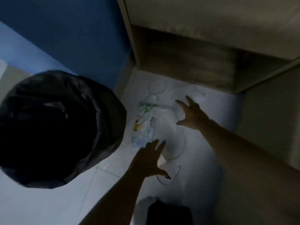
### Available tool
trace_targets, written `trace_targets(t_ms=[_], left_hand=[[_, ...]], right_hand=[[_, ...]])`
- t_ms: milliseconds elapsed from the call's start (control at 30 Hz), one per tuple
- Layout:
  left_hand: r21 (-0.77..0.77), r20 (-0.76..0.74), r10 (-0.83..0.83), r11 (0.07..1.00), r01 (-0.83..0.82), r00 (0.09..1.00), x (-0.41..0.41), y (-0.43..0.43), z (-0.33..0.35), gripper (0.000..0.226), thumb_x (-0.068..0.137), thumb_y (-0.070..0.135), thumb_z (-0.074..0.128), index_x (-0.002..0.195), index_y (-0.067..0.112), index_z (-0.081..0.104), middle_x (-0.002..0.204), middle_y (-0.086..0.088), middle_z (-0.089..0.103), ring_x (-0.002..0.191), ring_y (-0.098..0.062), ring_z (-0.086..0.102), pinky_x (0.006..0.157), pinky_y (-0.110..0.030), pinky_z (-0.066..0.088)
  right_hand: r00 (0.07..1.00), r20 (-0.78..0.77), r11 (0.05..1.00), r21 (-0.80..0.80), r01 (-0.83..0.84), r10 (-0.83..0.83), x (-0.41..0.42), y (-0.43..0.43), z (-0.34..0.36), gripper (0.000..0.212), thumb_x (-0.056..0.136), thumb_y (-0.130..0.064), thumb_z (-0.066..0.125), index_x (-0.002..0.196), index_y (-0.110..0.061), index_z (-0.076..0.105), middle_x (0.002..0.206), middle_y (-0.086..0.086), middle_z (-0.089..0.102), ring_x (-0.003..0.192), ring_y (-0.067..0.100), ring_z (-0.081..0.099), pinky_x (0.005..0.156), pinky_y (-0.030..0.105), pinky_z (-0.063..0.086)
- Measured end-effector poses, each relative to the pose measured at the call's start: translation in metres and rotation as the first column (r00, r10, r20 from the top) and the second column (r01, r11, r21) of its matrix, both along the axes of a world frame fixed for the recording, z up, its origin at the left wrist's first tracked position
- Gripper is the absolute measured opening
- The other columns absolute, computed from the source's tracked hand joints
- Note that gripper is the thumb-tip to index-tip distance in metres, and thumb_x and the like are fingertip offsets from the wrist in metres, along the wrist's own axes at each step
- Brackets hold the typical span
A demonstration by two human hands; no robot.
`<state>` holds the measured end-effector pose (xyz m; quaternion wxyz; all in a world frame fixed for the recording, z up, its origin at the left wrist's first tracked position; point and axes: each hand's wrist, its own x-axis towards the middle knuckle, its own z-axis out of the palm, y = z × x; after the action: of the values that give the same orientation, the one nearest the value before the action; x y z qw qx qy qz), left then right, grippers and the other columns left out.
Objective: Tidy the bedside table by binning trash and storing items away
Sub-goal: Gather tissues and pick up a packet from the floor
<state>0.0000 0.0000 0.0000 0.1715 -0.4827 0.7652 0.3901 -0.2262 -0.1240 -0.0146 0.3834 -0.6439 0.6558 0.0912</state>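
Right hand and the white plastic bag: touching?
Cannot tell. Head view shows the right hand spread open over the white plastic bag, but blur hides any contact or gap.

a blue wall (68,30) fills the upper left, darker near the top and paler in a band lower down. a beige panel (211,17) spreads across the upper right, with a shadowed, ribbed brown face (183,62) just below it. another beige surface (272,120) runs down the right edge. pale floor tiles (53,203) with thin grout lines lie at the lower left. a dark shape (168,213) sits at the bottom edge, too blurred to identify.
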Motion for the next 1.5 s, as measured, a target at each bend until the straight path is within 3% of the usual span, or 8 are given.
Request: trace_targets(t_ms=[100,200,433,767,867,1067,1233,1500], left_hand=[[-0.069,-0.028,-0.033,0.997,0.032,0.999,0.007,0.020,-0.043,0.105,0.070,0.059,0.070,0.150,0.024,0.012,0.154,-0.011,0.028,0.132,-0.031,0.039,0.101,-0.047,0.045],[-0.086,-0.085,0.027,0.996,-0.034,0.996,0.025,0.029,-0.072,0.089,0.071,0.055,0.070,0.140,0.023,0.023,0.139,-0.014,0.047,0.117,-0.032,0.054,0.085,-0.045,0.055],[-0.087,-0.138,0.163,0.980,-0.176,0.977,0.024,0.008,-0.041,0.084,0.079,0.040,0.067,0.148,0.018,0.023,0.144,-0.010,0.038,0.125,-0.028,0.047,0.096,-0.037,0.049],[-0.123,-0.154,0.342,0.924,-0.361,0.927,-0.004,-0.030,0.248,0.092,0.075,0.048,0.062,0.150,0.023,0.015,0.148,-0.004,0.027,0.133,-0.021,0.042,0.103,-0.026,0.041],[-0.133,-0.262,0.407,0.883,-0.451,0.875,-0.010,-0.064,0.350,0.094,0.064,0.054,0.057,0.146,0.020,0.027,0.137,-0.005,0.039,0.121,-0.023,0.054,0.093,-0.030,0.049],[-0.314,-0.328,0.355,0.833,-0.455,0.876,-0.017,-0.143,0.504,0.096,0.057,0.056,0.058,0.141,0.030,0.018,0.140,-0.007,0.045,0.122,-0.028,0.055,0.093,-0.037,0.051],[-0.359,-0.380,0.303,0.823,-0.441,0.874,-0.044,-0.232,0.571,0.096,0.074,0.038,0.072,0.150,0.019,0.016,0.150,-0.003,0.028,0.134,-0.021,0.037,0.106,-0.033,0.039],[-0.359,-0.418,0.331,0.795,-0.489,0.846,-0.112,-0.378,0.548,0.094,0.069,0.034,0.080,0.145,0.018,0.028,0.139,-0.006,0.041,0.125,-0.022,0.048,0.100,-0.036,0.046]], right_hand=[[0.999,-0.030,0.997,-0.065,-0.038,0.036,0.000,-0.004,-0.047,0.096,0.074,-0.039,0.077,0.150,-0.035,0.018,0.161,0.008,0.002,0.145,0.036,0.010,0.109,0.052,0.034],[0.998,-0.067,0.962,-0.272,-0.034,0.017,0.017,-0.008,-0.073,0.053,0.081,-0.018,0.065,0.132,-0.014,0.050,0.138,0.019,0.041,0.125,0.039,0.039,0.093,0.046,0.047],[0.991,-0.003,0.962,-0.243,0.127,-0.132,0.012,-0.004,-0.048,0.014,0.082,-0.010,0.060,0.094,-0.003,0.064,0.096,0.018,0.062,0.090,0.034,0.061,0.068,0.027,0.040],[0.940,0.074,0.940,-0.044,0.337,-0.334,-0.008,0.033,0.246,0.024,0.063,-0.037,0.040,0.062,-0.017,0.053,0.076,0.023,0.062,0.071,0.030,0.060,0.062,0.029,0.029],[0.893,0.077,0.896,0.011,0.443,-0.443,-0.018,0.029,0.374,0.030,0.067,-0.028,0.049,0.083,-0.010,0.066,0.088,0.016,0.068,0.083,0.022,0.063,0.065,0.017,0.034],[0.904,-0.001,0.891,-0.170,0.422,-0.428,-0.033,-0.022,0.556,0.032,0.073,-0.014,0.059,0.057,-0.031,0.036,0.066,-0.005,0.050,0.074,0.019,0.057,0.056,0.020,0.040],[0.901,0.085,0.839,-0.335,0.428,-0.426,-0.060,-0.105,0.623,0.008,0.076,-0.014,0.058,0.081,-0.014,0.065,0.076,0.001,0.058,0.077,0.023,0.062,0.062,0.025,0.041],[0.872,0.168,0.773,-0.407,0.486,-0.460,-0.126,-0.245,0.594,0.018,0.084,-0.022,0.056,0.099,-0.016,0.061,0.092,0.003,0.064,0.079,0.018,0.059,0.067,0.028,0.046]])
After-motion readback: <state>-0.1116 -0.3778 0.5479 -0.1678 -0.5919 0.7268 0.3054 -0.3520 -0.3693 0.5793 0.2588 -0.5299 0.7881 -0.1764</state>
